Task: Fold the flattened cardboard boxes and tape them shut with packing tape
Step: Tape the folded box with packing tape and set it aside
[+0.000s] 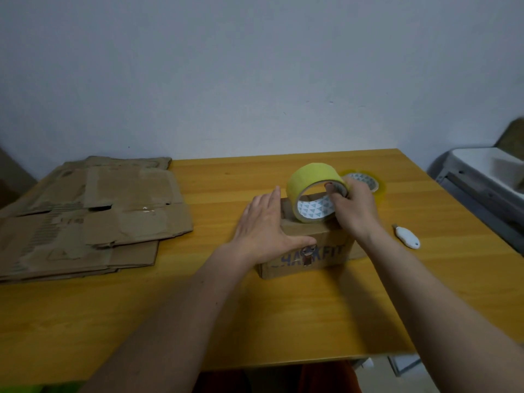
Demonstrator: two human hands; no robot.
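**Taping small box, centre frame**

Small brown cardboard box (306, 251) with blue lettering is sitting centre frame on the yellow wooden table (283, 321). Left hand (263, 222) is lying flat, fingers straight, pressing the box top. Right hand (353, 209) is gripping the yellow packing tape roll (312, 191), which is standing on edge on the box. Flattened cardboard stack (90, 214) is lying at left. Second tape roll (368, 181) is lying behind the right hand; white cutter (407, 236) at right.

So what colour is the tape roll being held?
Yellow tape roll, clearest in the head view.
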